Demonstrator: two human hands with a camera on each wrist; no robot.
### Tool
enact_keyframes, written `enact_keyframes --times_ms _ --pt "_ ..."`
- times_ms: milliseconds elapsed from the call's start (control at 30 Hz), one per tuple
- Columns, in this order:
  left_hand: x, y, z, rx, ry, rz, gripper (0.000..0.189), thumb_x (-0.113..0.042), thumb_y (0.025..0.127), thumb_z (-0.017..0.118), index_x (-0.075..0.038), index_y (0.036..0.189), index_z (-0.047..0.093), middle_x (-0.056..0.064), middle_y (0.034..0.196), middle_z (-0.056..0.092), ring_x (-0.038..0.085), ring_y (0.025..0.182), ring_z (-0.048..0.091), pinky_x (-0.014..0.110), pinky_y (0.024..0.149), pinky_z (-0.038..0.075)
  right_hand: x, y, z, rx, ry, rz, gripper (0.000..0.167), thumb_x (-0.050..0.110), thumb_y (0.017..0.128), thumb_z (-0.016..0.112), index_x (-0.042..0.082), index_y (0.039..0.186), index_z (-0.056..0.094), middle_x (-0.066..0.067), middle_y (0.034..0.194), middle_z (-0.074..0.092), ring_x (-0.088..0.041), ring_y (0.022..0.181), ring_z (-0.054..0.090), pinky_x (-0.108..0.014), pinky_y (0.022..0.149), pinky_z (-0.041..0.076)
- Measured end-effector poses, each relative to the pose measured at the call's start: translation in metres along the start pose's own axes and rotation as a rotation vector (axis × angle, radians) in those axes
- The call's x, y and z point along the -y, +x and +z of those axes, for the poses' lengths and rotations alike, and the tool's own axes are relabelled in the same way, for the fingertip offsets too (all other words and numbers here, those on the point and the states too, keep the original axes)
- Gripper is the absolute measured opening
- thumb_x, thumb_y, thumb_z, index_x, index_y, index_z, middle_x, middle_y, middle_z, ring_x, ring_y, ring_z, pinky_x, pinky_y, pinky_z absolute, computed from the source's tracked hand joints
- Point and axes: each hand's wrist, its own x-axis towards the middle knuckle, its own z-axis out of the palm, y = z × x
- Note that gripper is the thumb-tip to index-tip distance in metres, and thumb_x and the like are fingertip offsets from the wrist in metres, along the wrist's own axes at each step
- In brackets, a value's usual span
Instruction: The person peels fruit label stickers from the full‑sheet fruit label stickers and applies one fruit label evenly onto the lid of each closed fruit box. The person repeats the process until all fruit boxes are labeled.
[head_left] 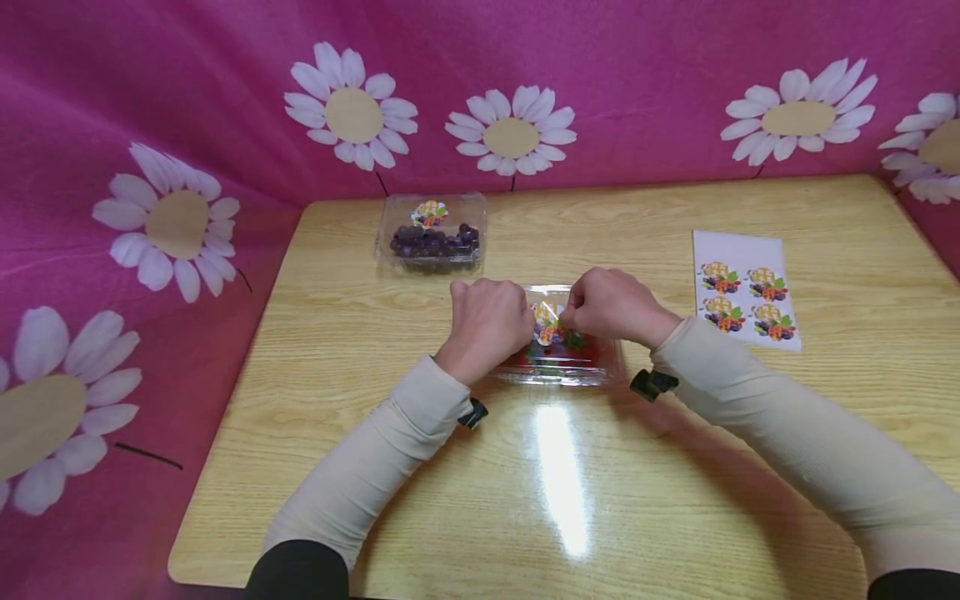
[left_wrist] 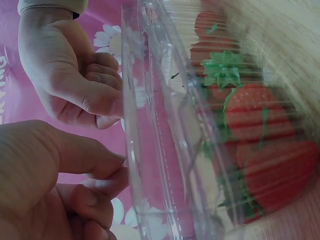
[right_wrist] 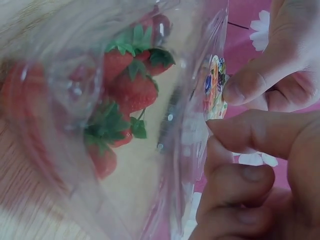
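Observation:
A clear plastic clamshell box (head_left: pixel 551 377) with red strawberries (left_wrist: pixel 257 112) inside lies closed on the table in front of me. Over its lid, a colourful fruit-printed sticker (head_left: pixel 546 327) is held between my two hands. My left hand (head_left: pixel 489 325) pinches the sticker's left side between thumb and forefinger. On the opposite side, my right hand (head_left: pixel 611 307) pinches its edge with the fingertips. In the right wrist view the sticker (right_wrist: pixel 216 87) stands right at the lid surface, both sets of fingertips beside it. The remaining fingers of both hands are curled in.
Another clear box (head_left: pixel 431 237) with dark grapes stands at the back left, a similar sticker on its lid. To the right lies a white sheet (head_left: pixel 738 250) with several fruit stickers. A pink flowered cloth (head_left: pixel 622 92) hangs behind the wooden table (head_left: pixel 337 350).

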Motion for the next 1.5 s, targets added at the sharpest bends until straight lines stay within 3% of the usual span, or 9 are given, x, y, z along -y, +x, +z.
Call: enact_keyframes --times_ms 1500 --pt "0.0005 0.0020 0.0040 -0.012 0.018 0.004 0.042 -0.017 0.088 0.056 -0.020 0.051 0.037 -0.007 0.051 0.035 0.020 0.057 0.051 0.039 0.070 0.027 0.0002 0.0015 -0.0003 0.014 -0.005 0.018 0.022 0.025 0.088 0.065 0.013 0.069 0.068 0.004 0.059 0.056 -0.017 0.062 0.049 -0.029 0.058 0.036"
